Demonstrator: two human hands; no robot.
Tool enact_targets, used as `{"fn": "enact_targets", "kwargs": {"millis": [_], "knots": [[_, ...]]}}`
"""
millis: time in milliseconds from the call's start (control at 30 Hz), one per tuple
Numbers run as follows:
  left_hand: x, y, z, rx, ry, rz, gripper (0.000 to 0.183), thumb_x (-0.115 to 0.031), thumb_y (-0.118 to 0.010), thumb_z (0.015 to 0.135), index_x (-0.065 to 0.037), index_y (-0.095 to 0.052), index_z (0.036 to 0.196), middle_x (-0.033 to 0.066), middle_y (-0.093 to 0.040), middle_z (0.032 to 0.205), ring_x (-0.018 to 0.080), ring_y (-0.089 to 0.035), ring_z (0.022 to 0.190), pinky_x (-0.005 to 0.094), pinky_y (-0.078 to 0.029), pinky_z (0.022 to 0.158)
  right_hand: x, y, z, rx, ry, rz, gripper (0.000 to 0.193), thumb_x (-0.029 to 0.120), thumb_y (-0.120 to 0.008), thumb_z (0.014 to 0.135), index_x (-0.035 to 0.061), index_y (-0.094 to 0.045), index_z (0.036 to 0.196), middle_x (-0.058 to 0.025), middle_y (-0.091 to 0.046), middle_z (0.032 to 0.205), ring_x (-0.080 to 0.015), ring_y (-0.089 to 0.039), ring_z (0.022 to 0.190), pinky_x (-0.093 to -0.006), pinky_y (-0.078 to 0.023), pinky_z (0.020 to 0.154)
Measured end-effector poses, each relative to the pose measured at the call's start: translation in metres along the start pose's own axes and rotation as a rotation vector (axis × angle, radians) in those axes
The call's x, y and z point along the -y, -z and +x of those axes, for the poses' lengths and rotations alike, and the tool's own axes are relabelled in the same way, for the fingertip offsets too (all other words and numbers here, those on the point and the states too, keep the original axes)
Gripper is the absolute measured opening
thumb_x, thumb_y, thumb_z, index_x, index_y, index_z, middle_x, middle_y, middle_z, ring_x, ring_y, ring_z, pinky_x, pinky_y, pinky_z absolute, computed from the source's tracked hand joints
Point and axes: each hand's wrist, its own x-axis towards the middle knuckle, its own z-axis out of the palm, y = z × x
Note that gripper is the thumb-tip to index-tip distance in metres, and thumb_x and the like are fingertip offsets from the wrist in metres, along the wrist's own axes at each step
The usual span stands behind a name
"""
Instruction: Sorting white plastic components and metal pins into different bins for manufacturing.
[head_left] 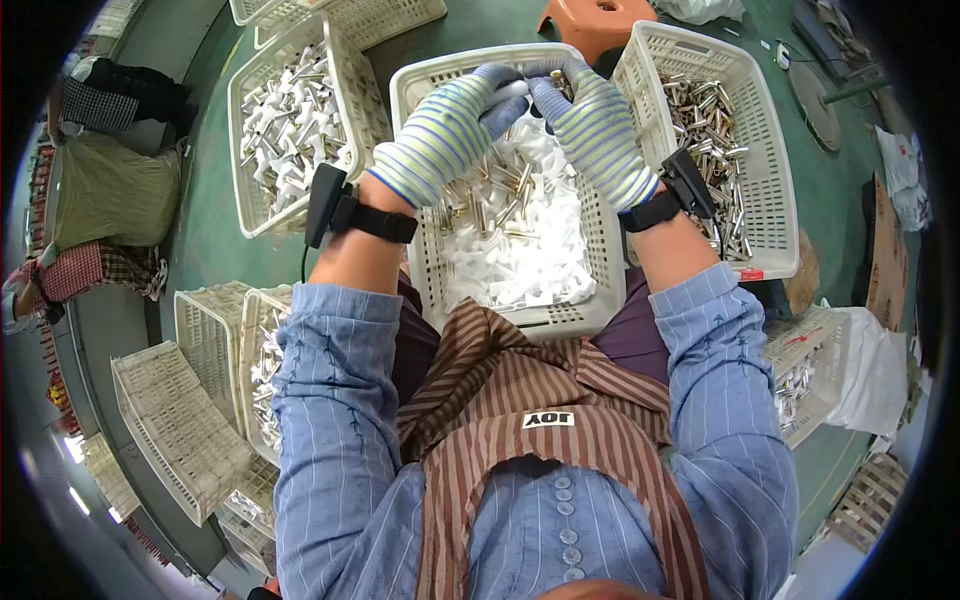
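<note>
Both my hands wear striped knit gloves and meet over the far half of a pale plastic basket (405, 85) between my knees. My left hand (440, 130) is closed, with a small white plastic piece (507, 92) between thumb and fingers. Close beside it, my right hand (592, 125) has its fingers curled in, and what they grip is mostly hidden. A brass-coloured metal end (558, 78) shows by the right fingers; I cannot tell whether it is held. Below the hands lie white plastic pieces (520, 265) and shiny metal tubes (510, 195).
A basket of white-and-metal parts (290, 130) stands at the left, and a basket of metal tubes (705, 130) at the right. An orange stool (595, 25) is beyond. Stacked crates (180, 425) sit at lower left. Other people (125, 95) are at far left.
</note>
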Motion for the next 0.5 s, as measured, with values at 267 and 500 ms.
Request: {"fn": "enact_targets", "kwargs": {"millis": [267, 500], "knots": [[-0.009, -0.011, -0.003, -0.113, -0.2, 0.346, 0.023, -0.013, -0.064, 0.089, -0.003, -0.062, 0.11, 0.0142, -0.069, 0.097, 0.0282, -0.067, 0.086, 0.0335, -0.053, 0.074, -0.017, -0.006, 0.002, 0.141, -0.239, 0.083, 0.028, 0.025, -0.06, 0.091, 0.0028, -0.064, 0.106, -0.0069, -0.067, 0.072, -0.0148, -0.064, 0.061, -0.0311, -0.051, 0.059], [-0.006, -0.012, -0.004, -0.109, 0.011, 0.112, 0.02, -0.013, -0.062, 0.091, -0.002, -0.063, 0.108, 0.0144, -0.068, 0.094, 0.029, -0.066, 0.087, 0.0352, -0.051, 0.079, -0.005, -0.002, -0.002, 0.083, 0.018, -0.349, 0.03, 0.029, -0.062, 0.09, 0.002, -0.063, 0.104, -0.0094, -0.065, 0.067, -0.0184, -0.065, 0.06, -0.0334, -0.051, 0.057]]}}
